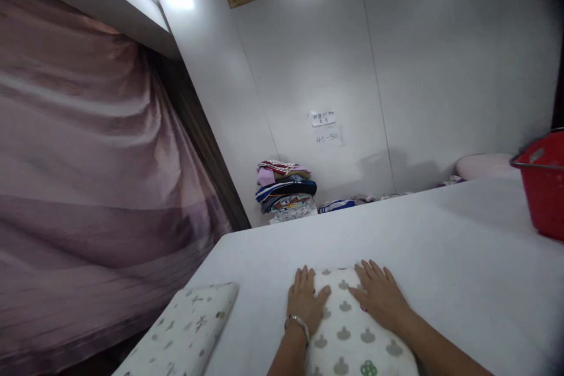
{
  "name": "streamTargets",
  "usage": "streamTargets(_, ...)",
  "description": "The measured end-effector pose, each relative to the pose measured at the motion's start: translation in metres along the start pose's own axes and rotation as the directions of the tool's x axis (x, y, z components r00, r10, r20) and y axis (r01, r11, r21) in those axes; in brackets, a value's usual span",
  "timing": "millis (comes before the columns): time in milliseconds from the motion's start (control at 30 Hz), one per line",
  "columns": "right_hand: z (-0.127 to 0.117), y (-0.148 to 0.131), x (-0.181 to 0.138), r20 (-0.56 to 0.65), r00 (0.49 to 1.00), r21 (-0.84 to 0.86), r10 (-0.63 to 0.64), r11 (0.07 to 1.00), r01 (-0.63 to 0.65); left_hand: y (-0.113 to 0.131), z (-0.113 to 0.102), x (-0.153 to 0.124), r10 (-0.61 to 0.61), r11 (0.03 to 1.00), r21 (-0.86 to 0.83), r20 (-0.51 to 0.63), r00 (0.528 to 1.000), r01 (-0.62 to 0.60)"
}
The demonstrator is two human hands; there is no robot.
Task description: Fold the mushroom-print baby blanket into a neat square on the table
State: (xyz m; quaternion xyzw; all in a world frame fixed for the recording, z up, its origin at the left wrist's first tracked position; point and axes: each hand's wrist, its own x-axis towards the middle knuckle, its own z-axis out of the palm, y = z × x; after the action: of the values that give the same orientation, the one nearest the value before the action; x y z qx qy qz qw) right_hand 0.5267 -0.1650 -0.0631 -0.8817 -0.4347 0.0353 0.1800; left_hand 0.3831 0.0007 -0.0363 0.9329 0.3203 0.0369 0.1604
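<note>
A white folded cloth with grey clover-like prints [343,335] lies at the front of the white surface, its near end cut off by the frame. My left hand [305,301] rests flat along its left edge, fingers stretched forward and thumb on the print. On the far right edge, my right hand [382,296] lies with its fingers spread, pressing on the cloth. A bracelet [298,327] circles my left wrist. To the left sits another folded white cloth [189,326] with small scattered prints, apart from both hands.
Folded clothes [286,191] are stacked by the wall beyond the white tabletop [273,247], with more fabric [339,205] beside them. A red basket [544,182] stands at right. A pinkish curtain [88,188] hangs at left. Paper labels [324,118] are on the wall.
</note>
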Motion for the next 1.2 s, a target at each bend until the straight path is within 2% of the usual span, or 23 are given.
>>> streamTargets(100, -0.015, -0.005, -0.001, 0.050, 0.999, -0.001, 0.018, 1.000, -0.018, 0.002, -0.011, 0.007, -0.035, 0.997, -0.070, 0.024, 0.999, 0.037)
streamTargets(167, -0.031, -0.011, -0.009, 0.029, 0.999, -0.004, 0.014, 1.000, -0.014, 0.005, -0.024, 0.006, -0.087, 0.989, -0.118, 0.041, 0.995, 0.091)
streamTargets(233, -0.045, -0.020, -0.025, -0.017, 0.999, 0.007, -0.039, 0.999, 0.040, 0.006, -0.035, -0.004, -0.100, 0.989, -0.105, 0.038, 0.994, 0.103)
streamTargets(300, -0.051, -0.028, -0.049, -0.029, 0.990, 0.041, -0.137, 0.990, 0.138, 0.004, -0.039, -0.025, -0.058, 0.998, -0.020, 0.031, 0.998, 0.058)
streamTargets(367, -0.046, -0.032, -0.074, 0.010, 0.976, 0.079, -0.216, 0.974, 0.214, -0.001, -0.036, -0.049, -0.023, 0.996, 0.085, 0.036, 0.999, 0.019)
streamTargets(433, -0.032, -0.032, -0.094, 0.052, 0.968, 0.098, -0.245, 0.966, 0.239, -0.008, -0.026, -0.071, -0.055, 0.991, 0.125, 0.040, 0.998, 0.050)
streamTargets(533, -0.009, -0.026, -0.108, 0.022, 0.965, 0.095, -0.262, 0.961, 0.259, -0.017, -0.014, -0.086, -0.148, 0.987, 0.069, 0.048, 0.988, 0.145)
streamTargets(600, -0.001, -0.023, -0.109, -0.020, 0.962, 0.083, -0.271, 0.959, 0.272, -0.020, -0.011, -0.087, -0.156, 0.987, 0.031, 0.042, 0.987, 0.155)
streamTargets(800, -0.017, -0.034, -0.111, 0.040, 0.973, 0.079, -0.225, 0.972, 0.222, -0.017, -0.018, -0.085, -0.111, 0.994, -0.021, 0.033, 0.993, 0.112)
streamTargets(933, -0.011, -0.040, -0.123, 0.024, 0.949, 0.089, -0.316, 0.946, 0.313, -0.015, -0.020, -0.089, -0.107, 0.994, -0.023, 0.016, 0.994, 0.107)
streamTargets(1033, -0.005, -0.042, -0.128, 0.058, 0.942, 0.114, -0.332, 0.939, 0.324, -0.015, -0.019, -0.089, -0.105, 0.994, -0.038, 0.001, 0.995, 0.105)
streamTargets(1133, -0.016, -0.041, -0.128, 0.113, 0.946, 0.165, -0.304, 0.944, 0.284, -0.017, -0.019, -0.090, -0.136, 0.988, -0.084, -0.043, 0.990, 0.132)
streamTargets(1200, -0.029, -0.035, -0.124, 0.089, 0.967, 0.202, -0.239, 0.955, 0.218, -0.020, -0.019, -0.091, -0.203, 0.972, -0.135, -0.087, 0.975, 0.191)
